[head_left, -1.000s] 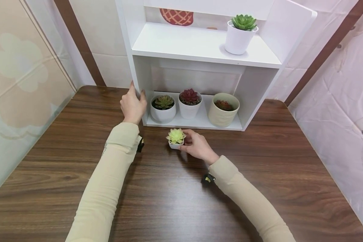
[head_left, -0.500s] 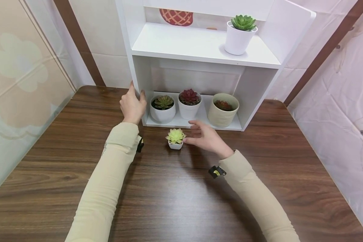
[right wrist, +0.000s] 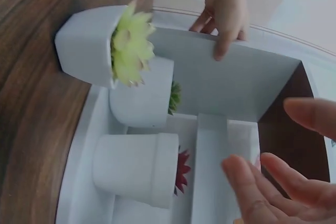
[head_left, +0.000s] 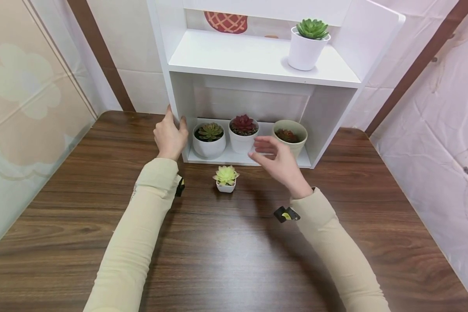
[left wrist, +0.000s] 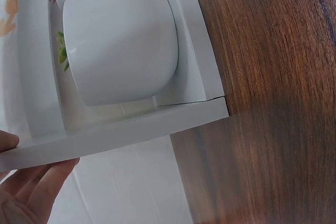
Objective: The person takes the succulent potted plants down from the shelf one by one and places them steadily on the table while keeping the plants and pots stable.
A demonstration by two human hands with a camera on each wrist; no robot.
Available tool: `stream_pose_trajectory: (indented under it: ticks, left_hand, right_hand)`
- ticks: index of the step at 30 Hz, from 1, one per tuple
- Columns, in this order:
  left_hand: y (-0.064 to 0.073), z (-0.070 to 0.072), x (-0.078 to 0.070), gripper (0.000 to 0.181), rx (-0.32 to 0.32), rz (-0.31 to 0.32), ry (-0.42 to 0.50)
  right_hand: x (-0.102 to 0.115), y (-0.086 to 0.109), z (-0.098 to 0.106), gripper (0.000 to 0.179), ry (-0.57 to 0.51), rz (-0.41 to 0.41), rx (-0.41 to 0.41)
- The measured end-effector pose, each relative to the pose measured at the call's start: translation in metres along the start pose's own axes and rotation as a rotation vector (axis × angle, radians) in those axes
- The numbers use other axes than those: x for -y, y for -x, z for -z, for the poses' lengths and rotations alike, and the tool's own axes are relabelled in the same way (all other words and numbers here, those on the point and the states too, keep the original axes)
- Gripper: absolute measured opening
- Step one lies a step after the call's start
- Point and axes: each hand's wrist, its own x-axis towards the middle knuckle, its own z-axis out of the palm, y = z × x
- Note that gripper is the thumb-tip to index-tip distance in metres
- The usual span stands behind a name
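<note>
My left hand (head_left: 170, 136) grips the left side panel of the white shelf (head_left: 265, 74), fingers outside and thumb inside, as the left wrist view also shows. My right hand (head_left: 280, 161) hovers before the lower compartment with parted, slightly bent fingers and nothing between them. It overlaps the cream pot (head_left: 292, 141) in the head view. A small yellow-green succulent (head_left: 226, 175) in a square white pot stands on the table just in front of the shelf. Inside the lower compartment, a green succulent in a round white pot (head_left: 209, 145) and a red succulent in a white pot (head_left: 242, 141) stand beside the cream one.
On the upper board, toward the right, stands a bright green succulent in a white pot (head_left: 306, 50). The shelf rests at the back of the brown wooden table (head_left: 218, 255). Pale printed curtains (head_left: 27, 108) hang around the table.
My right hand has let go of the small yellow-green succulent and moved up and to the right. The succulent stays where it was on the table. My left hand keeps its hold.
</note>
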Motion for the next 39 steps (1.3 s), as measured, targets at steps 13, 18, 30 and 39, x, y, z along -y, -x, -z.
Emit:
stream_pose_trajectory:
  ticks: [13, 18, 30, 39]
  left_hand:
    - [0.000, 0.000, 0.000, 0.045, -0.001, -0.002, 0.003]
    - [0.000, 0.000, 0.000, 0.045, -0.003, -0.009, 0.006]
    - [0.000, 0.001, 0.002, 0.044, 0.001, -0.002, -0.002]
    - [0.001, 0.002, 0.000, 0.044, 0.007, -0.002, -0.011]
  right_hand:
    - [0.015, -0.007, 0.019, 0.028, -0.165, 0.152, -0.319]
    - [0.018, -0.009, 0.024, 0.027, -0.211, 0.174, -0.392]
    - [0.024, -0.020, 0.039, 0.005, -0.382, 0.346, -0.605]
    - [0.025, -0.030, 0.052, 0.006, -0.454, 0.373, -0.712]
